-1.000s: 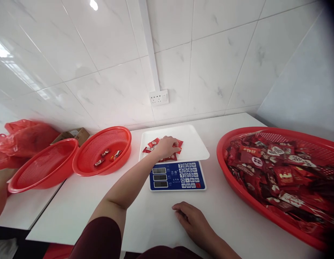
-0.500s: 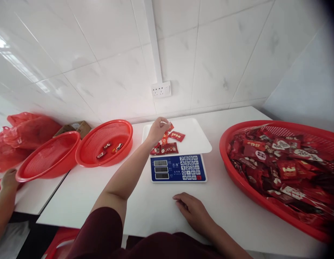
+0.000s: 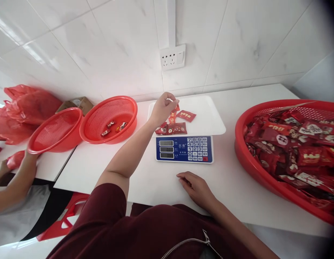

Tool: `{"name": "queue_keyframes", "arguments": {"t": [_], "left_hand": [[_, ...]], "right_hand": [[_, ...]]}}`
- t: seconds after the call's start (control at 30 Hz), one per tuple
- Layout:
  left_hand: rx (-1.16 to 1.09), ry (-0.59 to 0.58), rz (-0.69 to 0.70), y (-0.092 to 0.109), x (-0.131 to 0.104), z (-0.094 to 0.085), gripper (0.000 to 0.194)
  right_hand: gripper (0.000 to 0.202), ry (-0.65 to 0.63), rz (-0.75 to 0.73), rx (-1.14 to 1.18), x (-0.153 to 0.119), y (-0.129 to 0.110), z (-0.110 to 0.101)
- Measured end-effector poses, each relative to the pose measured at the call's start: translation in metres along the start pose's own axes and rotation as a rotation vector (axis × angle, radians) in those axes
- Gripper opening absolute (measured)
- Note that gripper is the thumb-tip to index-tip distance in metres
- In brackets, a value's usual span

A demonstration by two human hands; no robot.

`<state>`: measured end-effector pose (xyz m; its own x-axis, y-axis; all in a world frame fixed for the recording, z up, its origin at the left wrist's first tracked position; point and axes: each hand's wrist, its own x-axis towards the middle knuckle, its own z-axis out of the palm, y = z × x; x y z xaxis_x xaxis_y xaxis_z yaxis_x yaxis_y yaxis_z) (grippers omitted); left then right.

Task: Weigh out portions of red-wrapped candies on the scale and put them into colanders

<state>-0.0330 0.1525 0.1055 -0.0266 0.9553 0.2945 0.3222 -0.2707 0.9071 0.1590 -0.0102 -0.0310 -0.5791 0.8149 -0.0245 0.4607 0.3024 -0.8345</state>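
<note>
My left hand (image 3: pixel 164 108) reaches over the white weighing tray (image 3: pixel 210 117). Its thumb and fingers are closed in a pinch at a small red candy packet (image 3: pixel 177 107), partly hidden by the hand. Several more wrapped candies lie on the tray, among them a red packet (image 3: pixel 186 115) to the right and a dark red packet (image 3: pixel 177 128) at the front edge. The blue keypad panel (image 3: pixel 184 149) of the scale faces me. My right hand (image 3: pixel 196 187) rests on the white table in front of the scale, fingers loosely extended, holding nothing.
On the right stands a large red basket (image 3: pixel 239 147) heaped with wrapped candies. To the left are a red basket (image 3: pixel 107 108) with a few candies and another red basket (image 3: pixel 56 127). Red plastic bags (image 3: pixel 34 111) and a co-worker's arm (image 3: pixel 23 176) are farther left.
The view has tilted down, so the table sits higher. My left hand stays at the packet; my right hand keeps its place. The co-worker's hands now hold something red.
</note>
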Motion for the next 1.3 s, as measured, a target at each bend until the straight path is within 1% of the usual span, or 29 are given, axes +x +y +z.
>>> {"name": "queue_keyframes", "arguments": {"t": [0.17, 0.27, 0.33, 0.43, 0.5, 0.53, 0.6, 0.63, 0.73, 0.77, 0.8, 0.83, 0.87, 0.97, 1.07, 1.13, 1.23, 1.3], "left_hand": [[-0.069, -0.012, -0.038, -0.003, 0.000, 0.000, 0.014], [-0.054, -0.010, -0.041, -0.003, -0.001, 0.000, 0.018], [-0.030, 0.012, -0.036, -0.001, -0.005, -0.001, 0.017], [-0.030, 0.073, -0.021, 0.006, -0.023, -0.010, 0.012], [-0.035, 0.079, -0.001, 0.010, -0.045, -0.019, 0.009], [-0.024, 0.060, 0.007, 0.011, -0.059, -0.024, 0.011], [0.023, -0.046, -0.010, 0.010, -0.091, -0.030, 0.016], [0.056, -0.131, -0.051, 0.008, -0.108, -0.031, 0.016], [0.117, -0.448, -0.253, -0.006, -0.155, -0.023, 0.015], [0.134, -0.524, -0.319, -0.011, -0.168, -0.017, 0.016], [0.147, -0.566, -0.367, -0.017, -0.179, -0.011, 0.017], [0.158, -0.583, -0.400, -0.022, -0.188, -0.005, 0.016], [0.156, -0.575, -0.415, -0.026, -0.195, 0.000, 0.015], [0.088, -0.513, -0.346, -0.035, -0.203, 0.009, 0.013], [0.047, -0.502, -0.282, -0.036, -0.201, 0.009, 0.015], [0.037, -0.512, -0.317, -0.035, -0.199, 0.007, 0.022], [-0.039, -0.493, -0.433, -0.034, -0.199, 0.006, 0.040], [-0.127, -0.463, -0.503, -0.037, -0.200, 0.007, 0.044]], "right_hand": [[0.026, -0.003, 0.008, 0.011, 0.000, -0.001, -0.001], [0.026, -0.005, 0.013, 0.011, 0.001, -0.001, 0.000], [0.026, -0.004, 0.011, 0.006, 0.001, -0.001, 0.000], [0.025, 0.004, -0.002, -0.001, 0.002, 0.000, 0.000], [0.025, 0.010, -0.008, -0.002, 0.002, 0.000, 0.000], [0.025, 0.010, -0.010, -0.001, 0.003, 0.000, 0.000], [0.026, 0.004, -0.006, 0.004, 0.003, 0.001, 0.000], [0.026, 0.002, 0.003, 0.010, 0.003, 0.001, 0.000], [0.028, -0.009, 0.060, 0.069, 0.003, -0.001, -0.002], [0.029, -0.021, 0.076, 0.108, 0.003, -0.003, -0.002], [0.031, -0.041, 0.084, 0.152, 0.003, -0.005, -0.003], [0.032, -0.066, 0.085, 0.191, 0.004, -0.007, -0.004], [0.032, -0.092, 0.085, 0.213, 0.005, -0.010, -0.004], [0.033, -0.137, 0.091, 0.160, 0.012, -0.017, -0.003], [0.037, -0.121, 0.087, 0.092, 0.018, -0.020, -0.002], [0.038, -0.099, 0.091, 0.090, 0.021, -0.019, -0.003], [0.041, -0.047, 0.117, 0.105, 0.020, -0.017, -0.006], [0.042, -0.002, 0.131, 0.134, 0.019, -0.015, -0.005]]}}
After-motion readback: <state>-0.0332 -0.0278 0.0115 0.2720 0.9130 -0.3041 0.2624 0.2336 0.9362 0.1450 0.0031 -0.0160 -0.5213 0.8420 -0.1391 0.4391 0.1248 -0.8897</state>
